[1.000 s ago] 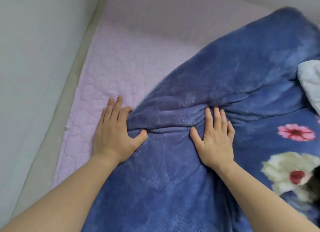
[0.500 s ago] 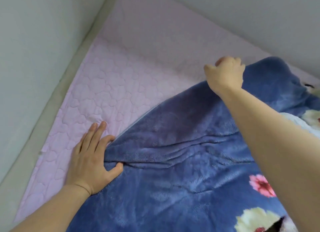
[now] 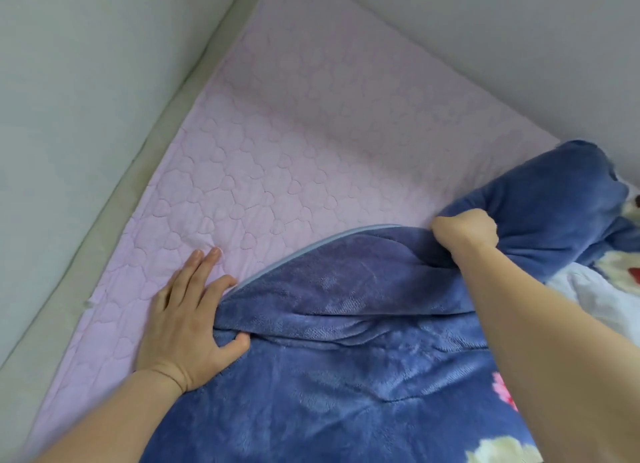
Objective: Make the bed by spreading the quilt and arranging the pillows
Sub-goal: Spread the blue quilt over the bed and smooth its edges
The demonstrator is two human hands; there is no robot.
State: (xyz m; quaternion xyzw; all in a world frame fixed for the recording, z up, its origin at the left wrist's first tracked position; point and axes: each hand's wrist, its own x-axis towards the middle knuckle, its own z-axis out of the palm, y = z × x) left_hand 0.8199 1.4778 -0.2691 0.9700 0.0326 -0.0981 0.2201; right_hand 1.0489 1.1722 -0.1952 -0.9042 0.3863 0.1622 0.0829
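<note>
A blue fleece quilt [image 3: 346,393] printed with flowers lies bunched over the lower right of the frame. At lower left, the left hand [image 3: 187,320] lies flat at its piped edge, fingers [image 3: 202,267] straight on the pink heart-quilted mattress pad [image 3: 277,151], thumb pressing a fold. Farther up, at right, the right hand [image 3: 464,232] is fisted round a gathered bunch of quilt. Pale walls [image 3: 69,81] border the pad.

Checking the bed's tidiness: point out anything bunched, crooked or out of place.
The blue plush floral quilt lies bunched in folds, its edge askew; much of the pink heart-stitched mattress pad is bare. The right hand grips a fold; the left hand rests at its edge.
</note>
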